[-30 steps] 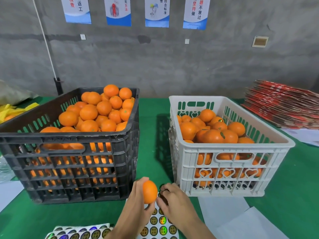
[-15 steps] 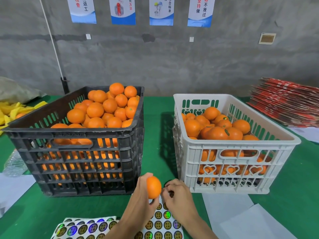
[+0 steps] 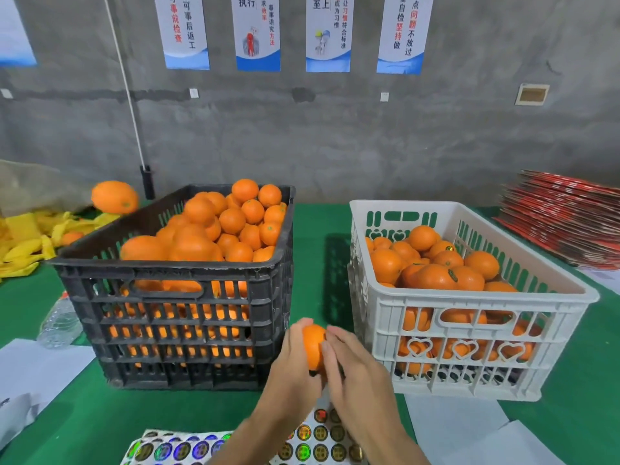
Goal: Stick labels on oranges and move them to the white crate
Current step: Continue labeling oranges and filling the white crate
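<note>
My left hand (image 3: 291, 367) grips an orange (image 3: 313, 345) in front of the gap between the two crates. The fingers of my right hand (image 3: 352, 374) press against the orange's right side; any label under them is hidden. The black crate (image 3: 188, 273) on the left is heaped with oranges (image 3: 231, 219). On the right, the white crate (image 3: 469, 300) holds several oranges (image 3: 436, 263). Sheets of round holographic labels (image 3: 318, 441) lie on the green table below my hands.
A stack of red flat cartons (image 3: 567, 219) sits at the far right. Yellow bags (image 3: 30, 236) and an orange (image 3: 114, 197) lie at the far left. A clear plastic bottle (image 3: 60, 323) and white paper sheets (image 3: 469, 431) rest on the green table (image 3: 315, 256).
My right hand left the label sheet and rose to the orange, its fingers now pressing on the fruit. My left hand lifted the orange slightly. The camera tilted upward.
</note>
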A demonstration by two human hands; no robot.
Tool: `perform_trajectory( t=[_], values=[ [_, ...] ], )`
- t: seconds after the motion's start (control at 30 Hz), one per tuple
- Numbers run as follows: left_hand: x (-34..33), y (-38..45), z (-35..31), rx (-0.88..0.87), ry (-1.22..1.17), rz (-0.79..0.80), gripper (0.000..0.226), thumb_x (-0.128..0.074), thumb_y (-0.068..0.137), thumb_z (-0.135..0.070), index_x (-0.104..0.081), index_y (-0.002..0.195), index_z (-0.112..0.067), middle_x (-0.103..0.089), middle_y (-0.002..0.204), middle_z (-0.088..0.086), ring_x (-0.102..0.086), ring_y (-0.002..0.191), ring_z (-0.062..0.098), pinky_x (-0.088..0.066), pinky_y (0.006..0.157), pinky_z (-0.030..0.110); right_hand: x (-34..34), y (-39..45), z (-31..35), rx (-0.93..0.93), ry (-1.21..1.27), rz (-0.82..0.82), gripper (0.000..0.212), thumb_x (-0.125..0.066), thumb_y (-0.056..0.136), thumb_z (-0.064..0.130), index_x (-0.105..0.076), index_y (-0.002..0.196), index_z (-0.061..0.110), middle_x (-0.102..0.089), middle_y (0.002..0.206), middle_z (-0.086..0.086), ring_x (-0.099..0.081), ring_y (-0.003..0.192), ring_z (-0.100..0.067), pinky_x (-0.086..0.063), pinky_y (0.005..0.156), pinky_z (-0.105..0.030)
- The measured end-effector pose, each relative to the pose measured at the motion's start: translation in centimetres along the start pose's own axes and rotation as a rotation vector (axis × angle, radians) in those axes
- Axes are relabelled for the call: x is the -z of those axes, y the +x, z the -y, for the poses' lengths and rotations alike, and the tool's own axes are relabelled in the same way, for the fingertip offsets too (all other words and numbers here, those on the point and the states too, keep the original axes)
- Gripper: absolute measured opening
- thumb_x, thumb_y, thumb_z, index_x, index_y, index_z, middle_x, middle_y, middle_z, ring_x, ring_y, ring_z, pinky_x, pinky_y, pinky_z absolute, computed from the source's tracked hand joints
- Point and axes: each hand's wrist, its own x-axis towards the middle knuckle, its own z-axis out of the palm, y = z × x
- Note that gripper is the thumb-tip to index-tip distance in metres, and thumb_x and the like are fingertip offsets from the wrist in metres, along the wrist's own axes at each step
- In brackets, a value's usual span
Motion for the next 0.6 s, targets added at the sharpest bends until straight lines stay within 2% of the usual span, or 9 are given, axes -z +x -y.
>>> perform_trajectory(
  t=[0.03,0.13,0.23,0.3,0.37,0.43,0.5,0.53,0.6],
  values=[
    [0.7,0.5,-1.4,-0.036,0.008,-0.042,0.063,-0.064,0.095,-0.031,-0.021,0.132,-0.058,-0.043,0.135,-0.019,-0.055,0.110,0.001,-0.043,0.085,0.010,0.8,0.7,0.7,0.006,-0.014,-0.027,0.029,-0.062,0.098,0.028,-0.073,0.123,0.016,-0.071,0.126,0.003,-0.073,0.096,-0.011,-0.061,0.075,-0.024],
    [3.2,2.2,-5.7,-0.193,0.093,-0.169,0.063,-0.054,0.102,-0.028,-0.016,0.143,-0.057,-0.032,0.141,-0.028,-0.049,0.125,0.009,-0.045,0.102,0.030,3.5,3.5,2.8,0.015,-0.016,-0.112,0.052,-0.058,0.096,0.043,-0.062,0.137,0.012,-0.066,0.134,-0.002,-0.073,0.099,-0.017,-0.062,0.072,-0.030],
    [5.3,4.3,-9.4,-0.360,0.140,-0.175,0.079,-0.058,0.100,-0.018,-0.009,0.155,-0.048,-0.019,0.160,-0.025,-0.038,0.141,0.005,-0.037,0.114,0.030,6.1,7.4,4.0,-0.067,0.096,-0.134,0.070,-0.060,0.093,0.055,-0.044,0.150,0.018,-0.059,0.142,-0.002,-0.065,0.117,-0.019,-0.057,0.093,-0.033],
    [6.6,6.2,-11.3,-0.477,0.153,-0.101,0.089,-0.059,0.092,-0.004,-0.011,0.159,-0.036,-0.017,0.166,-0.015,-0.028,0.149,0.003,-0.033,0.119,0.028,7.6,10.4,3.7,-0.068,0.117,-0.194,0.072,-0.068,0.092,0.048,-0.043,0.150,0.014,-0.059,0.140,-0.006,-0.061,0.119,-0.021,-0.053,0.095,-0.031],
    [8.4,8.3,-12.2,-0.546,0.159,-0.096,0.079,-0.059,0.092,-0.002,-0.022,0.159,-0.024,-0.031,0.162,-0.005,-0.040,0.144,0.005,-0.039,0.115,0.028,8.9,13.2,2.7,-0.063,0.084,-0.230,0.068,-0.068,0.096,0.039,-0.041,0.150,0.009,-0.055,0.144,-0.011,-0.058,0.123,-0.028,-0.049,0.097,-0.037],
    [10.9,11.0,-11.9,-0.468,0.272,-0.188,0.062,-0.058,0.093,-0.008,-0.039,0.150,-0.021,-0.050,0.149,0.001,-0.054,0.132,0.012,-0.046,0.108,0.032,9.7,15.0,1.3,-0.091,0.013,-0.235,0.065,-0.063,0.100,0.026,-0.033,0.155,0.007,-0.039,0.159,-0.012,-0.054,0.128,-0.034,-0.047,0.097,-0.041],
    [14.1,13.8,-10.9,-0.210,0.498,-0.186,0.045,-0.057,0.092,-0.012,-0.052,0.137,-0.019,-0.061,0.136,0.007,-0.058,0.124,0.026,-0.049,0.099,0.037,9.9,16.1,-0.5,-0.142,-0.107,-0.204,0.064,-0.056,0.101,0.011,-0.027,0.158,0.011,-0.015,0.169,-0.007,-0.062,0.109,-0.038,-0.052,0.080,-0.043],
    [15.4,14.8,-10.4,-0.030,0.610,-0.090,0.041,-0.057,0.093,-0.013,-0.054,0.133,-0.017,-0.062,0.134,0.010,-0.058,0.122,0.030,-0.049,0.097,0.037,9.9,16.3,-1.2,-0.154,-0.161,-0.183,0.064,-0.053,0.099,0.002,-0.029,0.157,0.014,-0.008,0.170,-0.004,-0.064,0.098,-0.037,-0.052,0.068,-0.040],
    [17.2,15.7,-9.2,0.251,0.804,0.243,0.034,-0.055,0.095,-0.016,-0.059,0.128,-0.013,-0.065,0.126,0.007,-0.061,0.115,0.028,-0.048,0.096,0.037,9.8,16.6,-2.1,-0.164,-0.240,-0.157,0.064,-0.051,0.094,-0.007,-0.041,0.153,0.016,-0.008,0.170,-0.001,-0.065,0.088,-0.037,-0.042,0.056,-0.034]
  ],
)
